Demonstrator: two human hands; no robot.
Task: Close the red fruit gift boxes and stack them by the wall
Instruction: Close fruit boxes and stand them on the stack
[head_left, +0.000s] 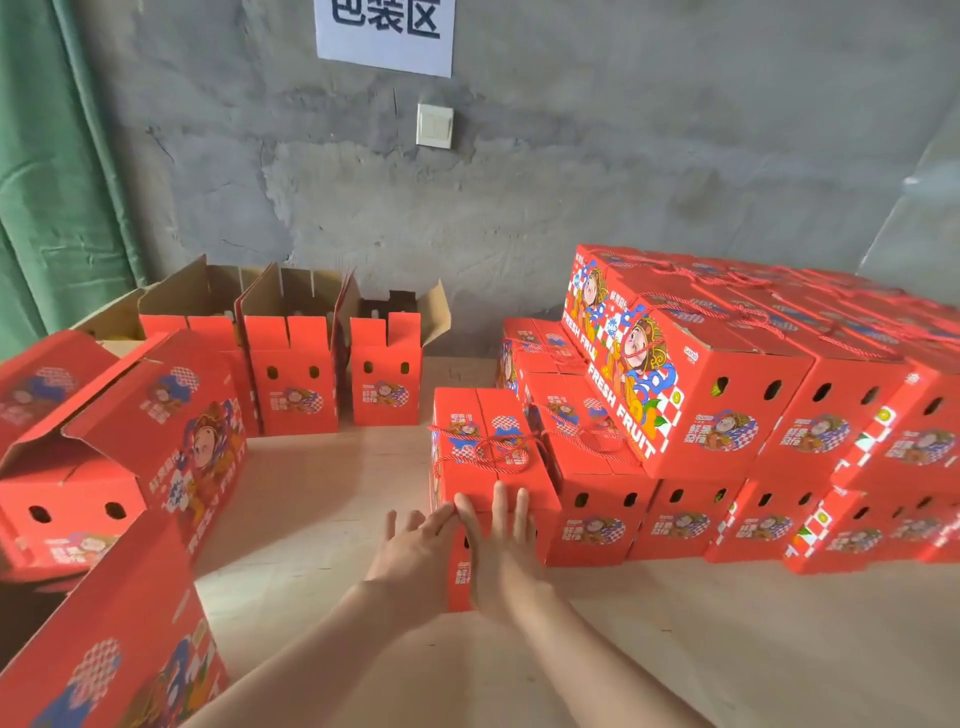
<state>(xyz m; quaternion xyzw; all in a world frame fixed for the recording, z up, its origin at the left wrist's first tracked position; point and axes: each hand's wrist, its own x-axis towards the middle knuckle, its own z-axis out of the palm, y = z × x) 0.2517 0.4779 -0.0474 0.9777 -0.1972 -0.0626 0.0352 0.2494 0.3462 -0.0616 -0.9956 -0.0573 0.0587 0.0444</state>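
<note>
A closed red gift box (485, 452) with a red rope handle stands on the wooden table, at the left end of the bottom row of stacked boxes. My left hand (415, 556) and my right hand (501, 551) lie flat against its near end face, fingers spread, holding nothing. Closed red boxes (727, 415) are stacked in two layers to the right, running back to the grey wall. Three open red boxes (291, 374) stand by the wall with their flaps up. More open boxes (130, 457) sit at the left.
The light wooden table (332, 493) shows bare between the two groups of boxes. Another red box (114, 639) lies at the near left corner. A green curtain (52, 182) hangs at the left. A paper sign (384, 31) and a switch (434, 126) are on the wall.
</note>
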